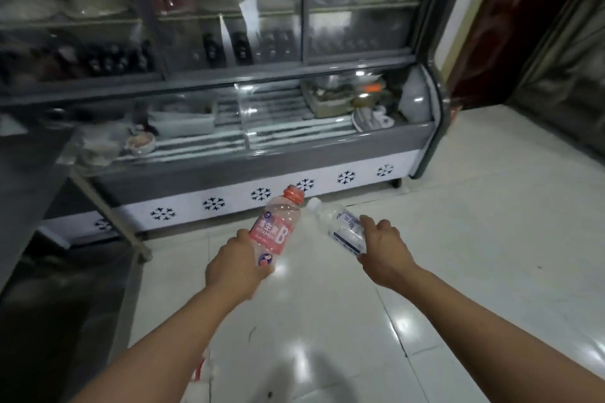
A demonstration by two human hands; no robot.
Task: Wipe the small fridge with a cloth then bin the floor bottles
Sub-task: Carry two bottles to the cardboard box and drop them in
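Both hands were out over the white tile floor (458, 239), right in front of the display fridge (262, 147). The left hand (234, 267) had its fingers wrapped round a pink-labelled bottle (276, 229) with an orange cap. The right hand (384, 247) gripped a clear bottle (343, 227) with a white cap, both tilted toward each other, caps close but apart.

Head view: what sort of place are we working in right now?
Probably a small eatery or food shop. A glass-fronted refrigerated display case holds trays and dishes of food, with dark bottles on the shelves above, and it stands on a glossy tiled floor. A stainless counter stands at the left.
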